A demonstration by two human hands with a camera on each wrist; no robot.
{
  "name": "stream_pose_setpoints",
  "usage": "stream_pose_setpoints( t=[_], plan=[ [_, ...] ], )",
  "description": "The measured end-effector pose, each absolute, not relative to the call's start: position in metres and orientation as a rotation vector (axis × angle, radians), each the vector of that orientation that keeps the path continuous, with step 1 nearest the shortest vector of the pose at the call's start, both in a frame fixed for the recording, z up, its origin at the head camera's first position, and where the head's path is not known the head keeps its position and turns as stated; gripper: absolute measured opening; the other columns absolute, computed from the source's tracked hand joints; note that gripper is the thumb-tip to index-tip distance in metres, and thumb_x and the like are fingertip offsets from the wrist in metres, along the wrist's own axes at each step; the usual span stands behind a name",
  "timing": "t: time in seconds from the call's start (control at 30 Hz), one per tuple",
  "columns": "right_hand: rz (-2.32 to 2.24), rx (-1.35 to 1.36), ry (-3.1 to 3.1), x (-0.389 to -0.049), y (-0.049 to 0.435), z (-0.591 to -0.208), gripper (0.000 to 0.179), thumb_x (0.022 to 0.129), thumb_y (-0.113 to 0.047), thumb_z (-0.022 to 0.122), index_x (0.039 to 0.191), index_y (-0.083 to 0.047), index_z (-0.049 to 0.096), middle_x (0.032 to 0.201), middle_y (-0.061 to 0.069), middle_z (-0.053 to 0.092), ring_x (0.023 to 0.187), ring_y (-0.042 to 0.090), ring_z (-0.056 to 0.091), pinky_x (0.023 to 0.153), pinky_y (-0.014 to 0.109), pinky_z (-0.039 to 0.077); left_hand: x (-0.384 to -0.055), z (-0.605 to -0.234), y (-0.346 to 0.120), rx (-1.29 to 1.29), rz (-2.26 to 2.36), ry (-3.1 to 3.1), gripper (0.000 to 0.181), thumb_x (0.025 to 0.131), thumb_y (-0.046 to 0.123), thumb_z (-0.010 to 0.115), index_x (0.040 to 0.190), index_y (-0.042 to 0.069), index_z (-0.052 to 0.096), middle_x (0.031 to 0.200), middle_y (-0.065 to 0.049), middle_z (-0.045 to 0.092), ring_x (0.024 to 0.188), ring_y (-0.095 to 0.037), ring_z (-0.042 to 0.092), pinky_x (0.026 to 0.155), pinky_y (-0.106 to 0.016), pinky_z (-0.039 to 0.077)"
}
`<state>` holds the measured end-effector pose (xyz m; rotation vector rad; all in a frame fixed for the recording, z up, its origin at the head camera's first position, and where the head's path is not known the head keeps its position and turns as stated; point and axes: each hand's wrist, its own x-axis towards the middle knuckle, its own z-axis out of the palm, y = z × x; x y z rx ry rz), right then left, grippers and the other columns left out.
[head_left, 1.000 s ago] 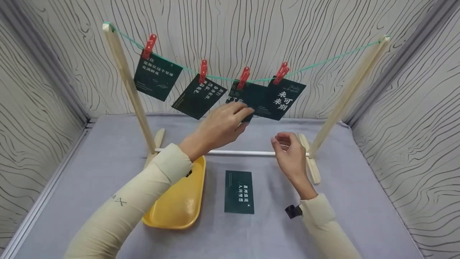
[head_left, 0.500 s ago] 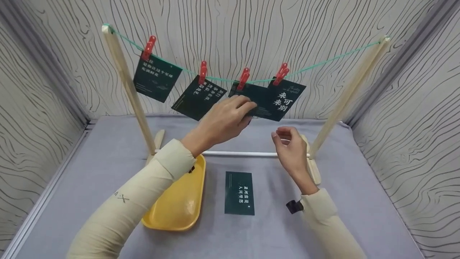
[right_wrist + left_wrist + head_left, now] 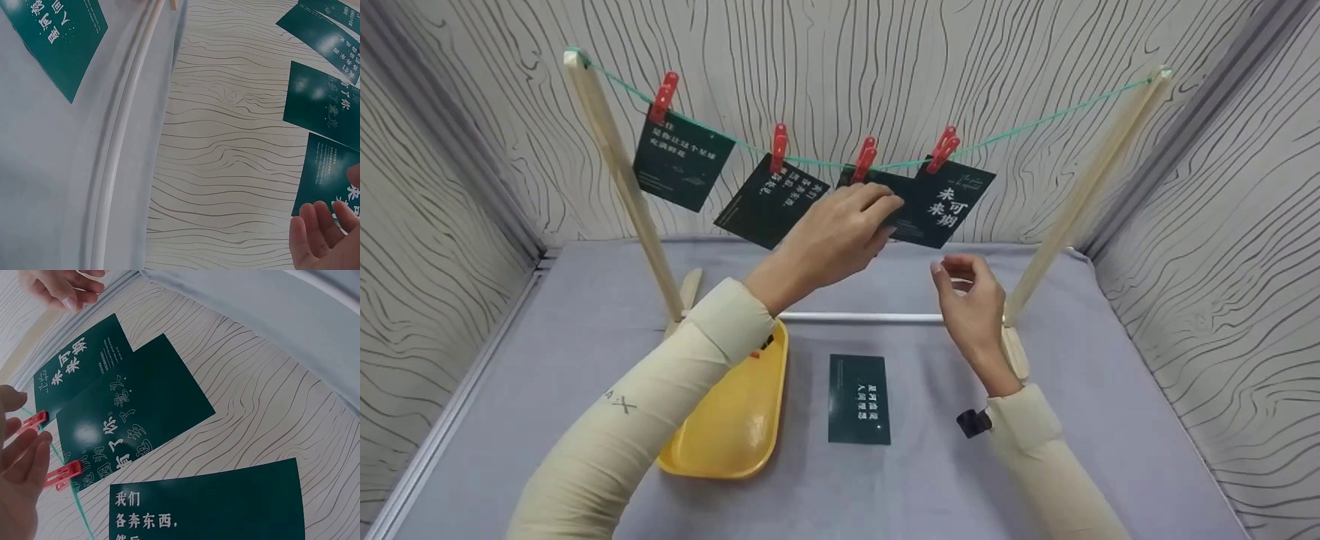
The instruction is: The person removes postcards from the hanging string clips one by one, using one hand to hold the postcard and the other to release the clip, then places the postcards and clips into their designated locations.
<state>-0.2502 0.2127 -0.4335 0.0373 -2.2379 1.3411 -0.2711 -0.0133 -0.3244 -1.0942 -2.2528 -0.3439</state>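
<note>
My left hand [image 3: 844,232] is raised in front of the third card from the left [image 3: 135,410], hiding much of it in the head view. In the left wrist view its loosely bent fingers hold nothing and lie near the red clothespin [image 3: 63,475] of that card. A green line [image 3: 1027,131] carries several dark green cards, each under a red clothespin. My right hand [image 3: 971,300], fingers curved and holding nothing, hovers below the rightmost card [image 3: 956,199]. Another dark green card [image 3: 859,401] lies on the grey cloth.
Two wooden posts [image 3: 611,150] hold up the line, joined low down by a white rod [image 3: 862,318]. A yellow tray [image 3: 727,427] sits under my left forearm, with a bit of red at its far end. Wood-grain panels [image 3: 840,60] stand behind and at both sides.
My left hand has risen a little, up and to the right along the third card. My right hand has shifted slightly upward. The cards hang nearly as before.
</note>
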Motion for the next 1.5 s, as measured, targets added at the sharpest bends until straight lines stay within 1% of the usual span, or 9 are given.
stream_pose_setpoints(
  t=[0.13, 0.23, 0.27, 0.33, 0.53, 0.67, 0.93, 1.17, 1.5],
  plan=[
    [1.337, 0.029, -2.226, -0.251, 0.213, -0.432, 0.028, 0.099, -0.018, 0.074, 0.119, 0.001, 0.068, 0.113, 0.017, 0.074, 0.105, 0.027, 0.072, 0.092, 0.038, 0.059, -0.273, -0.320, -0.012, -1.088, -0.338, -2.258, 0.033, 0.104, 0.018, 0.066, 0.133, 0.003, 0.068, 0.130, -0.012, 0.072, 0.119, -0.026, 0.070, 0.107, -0.036, 0.058],
    [1.331, 0.026, -2.217, -0.253, 0.213, -0.431, 0.028, 0.099, -0.017, 0.073, 0.119, 0.002, 0.067, 0.114, 0.017, 0.074, 0.105, 0.027, 0.072, 0.091, 0.032, 0.059, -0.274, -0.316, -0.011, -1.073, -0.362, -2.285, 0.037, 0.105, 0.018, 0.064, 0.138, 0.002, 0.064, 0.134, -0.013, 0.070, 0.123, -0.026, 0.069, 0.109, -0.035, 0.057],
    [1.328, 0.028, -2.212, -0.254, 0.214, -0.431, 0.028, 0.099, -0.017, 0.073, 0.119, 0.002, 0.067, 0.113, 0.017, 0.074, 0.105, 0.028, 0.072, 0.091, 0.033, 0.059, -0.274, -0.315, -0.011, -1.068, -0.372, -2.292, 0.038, 0.105, 0.018, 0.064, 0.139, 0.002, 0.063, 0.135, -0.013, 0.070, 0.124, -0.026, 0.068, 0.109, -0.035, 0.057],
    [1.320, 0.031, -2.202, -0.256, 0.214, -0.431, 0.028, 0.099, -0.017, 0.073, 0.119, 0.002, 0.067, 0.113, 0.018, 0.073, 0.105, 0.028, 0.071, 0.090, 0.030, 0.059, -0.275, -0.312, -0.009, -1.059, -0.390, -2.296, 0.039, 0.105, 0.018, 0.064, 0.141, 0.002, 0.062, 0.135, -0.014, 0.070, 0.124, -0.026, 0.068, 0.109, -0.034, 0.056],
    [1.320, 0.001, -2.214, -0.261, 0.216, -0.436, 0.032, 0.099, -0.018, 0.072, 0.123, 0.002, 0.065, 0.117, 0.018, 0.070, 0.107, 0.027, 0.069, 0.091, 0.029, 0.057, -0.277, -0.309, -0.007, -1.066, -0.381, -2.268, 0.038, 0.105, 0.017, 0.064, 0.140, 0.000, 0.062, 0.137, -0.014, 0.069, 0.124, -0.026, 0.068, 0.110, -0.035, 0.056],
    [1.340, -0.023, -2.226, -0.263, 0.217, -0.440, 0.035, 0.099, -0.019, 0.072, 0.125, 0.002, 0.063, 0.120, 0.018, 0.068, 0.109, 0.028, 0.068, 0.094, 0.031, 0.057, -0.279, -0.310, -0.004, -1.076, -0.363, -2.265, 0.038, 0.106, 0.016, 0.062, 0.140, 0.000, 0.062, 0.138, -0.015, 0.068, 0.126, -0.026, 0.068, 0.110, -0.035, 0.056],
    [1.374, 0.019, -2.195, -0.272, 0.220, -0.438, 0.041, 0.098, -0.018, 0.074, 0.128, 0.005, 0.058, 0.123, 0.021, 0.065, 0.115, 0.031, 0.066, 0.102, 0.043, 0.056, -0.286, -0.303, 0.002, -1.085, -0.413, -2.213, 0.034, 0.107, 0.015, 0.059, 0.138, 0.000, 0.063, 0.133, -0.014, 0.070, 0.121, -0.024, 0.070, 0.108, -0.032, 0.057],
    [1.413, 0.028, -2.183, -0.274, 0.218, -0.431, 0.050, 0.097, -0.022, 0.077, 0.132, 0.005, 0.054, 0.128, 0.021, 0.062, 0.121, 0.030, 0.065, 0.109, 0.041, 0.054, -0.289, -0.292, 0.011, -1.058, -0.483, -2.273, 0.038, 0.107, 0.017, 0.061, 0.141, -0.001, 0.060, 0.136, -0.015, 0.068, 0.124, -0.025, 0.068, 0.112, -0.032, 0.054],
    [1.425, 0.031, -2.171, -0.274, 0.219, -0.431, 0.053, 0.097, -0.022, 0.077, 0.134, 0.006, 0.053, 0.128, 0.020, 0.062, 0.121, 0.030, 0.065, 0.109, 0.041, 0.055, -0.290, -0.288, 0.022, -1.021, -0.510, -2.320, 0.043, 0.105, 0.018, 0.063, 0.144, 0.001, 0.058, 0.139, -0.013, 0.066, 0.129, -0.025, 0.065, 0.115, -0.033, 0.051]
  ],
)
